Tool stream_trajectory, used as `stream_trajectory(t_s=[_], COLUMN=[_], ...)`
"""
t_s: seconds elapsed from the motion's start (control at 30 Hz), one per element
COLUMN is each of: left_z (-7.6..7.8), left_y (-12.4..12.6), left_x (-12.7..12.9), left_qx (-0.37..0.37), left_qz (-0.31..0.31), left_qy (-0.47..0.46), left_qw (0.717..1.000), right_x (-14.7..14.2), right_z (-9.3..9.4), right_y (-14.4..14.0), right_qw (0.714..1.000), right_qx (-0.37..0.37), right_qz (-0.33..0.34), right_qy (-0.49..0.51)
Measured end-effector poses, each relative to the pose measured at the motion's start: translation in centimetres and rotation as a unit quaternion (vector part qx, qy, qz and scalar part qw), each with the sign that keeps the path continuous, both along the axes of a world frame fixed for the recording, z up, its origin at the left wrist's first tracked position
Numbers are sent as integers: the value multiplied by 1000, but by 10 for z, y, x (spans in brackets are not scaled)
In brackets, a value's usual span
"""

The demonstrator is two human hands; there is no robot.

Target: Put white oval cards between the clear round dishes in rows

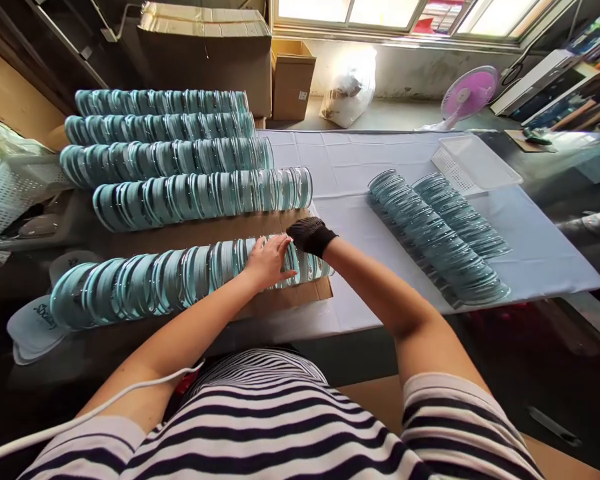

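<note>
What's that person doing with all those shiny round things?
The person's bare left hand rests on the nearest row of clear, bluish round pieces. The right hand, in a dark glove, is at that row's far side, near its right end; its fingertips are hard to see. Four more rows lie beyond it, and two slanted rows lie to the right on the white-covered table.

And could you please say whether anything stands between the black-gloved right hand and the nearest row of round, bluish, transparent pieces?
Nothing visible does: the right hand is at the row, near its right end; the bare left hand lies alongside, not between.
</note>
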State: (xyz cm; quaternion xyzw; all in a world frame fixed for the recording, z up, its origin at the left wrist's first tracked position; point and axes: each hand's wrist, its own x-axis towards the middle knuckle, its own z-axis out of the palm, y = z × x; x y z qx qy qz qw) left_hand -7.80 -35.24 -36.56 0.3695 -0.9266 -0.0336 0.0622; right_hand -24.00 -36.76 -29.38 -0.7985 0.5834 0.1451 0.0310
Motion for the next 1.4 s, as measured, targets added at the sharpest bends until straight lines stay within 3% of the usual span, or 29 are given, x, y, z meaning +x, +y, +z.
stream_trajectory(t_s=[0.1, 0.2, 0.3, 0.37, 0.4, 0.47, 0.57, 0.63, 0.67, 0.73, 0.83, 0.9, 0.97, 1.03, 1.13, 1.2, 1.27, 1.4], left_z=[-2, -4, -4, -1, 1, 6, 13, 14, 13, 9, 3, 1, 1, 1, 3, 5, 6, 7], left_y=[2, 4, 6, 7, 8, 8, 7, 6, 5, 4, 3, 3, 4, 5, 8, 10, 11, 9], left_x=[-1, -1, 2, 5, 6, 5, -10, -26, -34, -45, -51, -49, -48, -48, -50, -50, -48, -49], left_qx=[-9, -14, -15, -15, -14, -14, -27, -23, -16, -2, -5, -7, -4, 3, 9, 10, 12, 16], left_qz=[-4, -3, -8, -13, -15, -22, -48, -72, -81, -89, -89, -89, -88, -84, -80, -82, -84, -90], left_qy=[6, 7, 5, -1, -6, -15, -19, -23, -27, -39, -46, -45, -41, -34, -20, -16, -18, -23], left_qw=[1000, 1000, 1000, 1000, 1000, 1000, 998, 997, 996, 995, 995, 995, 995, 996, 997, 996, 996, 996], right_x=[-18, -17, -4, -1, -4, -19, -55, -73, -77, -73, -52, -42, -44, -54, -72, -76, -72, -55], right_z=[-36, -99, -155, -170, -168, -147, -86, -44, -26, -2, 9, 8, 6, 4, -12, -38, -75, -153], right_y=[68, 126, 152, 155, 154, 146, 113, 75, 52, 7, -40, -49, -42, -19, 38, 83, 122, 159], right_qw=[992, 972, 958, 952, 950, 940, 927, 945, 962, 987, 987, 988, 993, 998, 995, 985, 974, 945], right_qx=[-34, -45, -53, -69, -83, -126, -189, -180, -146, -10, 126, 127, 93, 41, -32, -66, -92, -143], right_qz=[-82, -177, -205, -205, -206, -225, -254, -228, -207, -159, -92, -50, -21, -22, -88, -146, -187, -258], right_qy=[-92, -144, -195, -215, -221, -225, -201, -148, -106, -24, 47, 70, 73, 33, -33, -61, -93, -144])
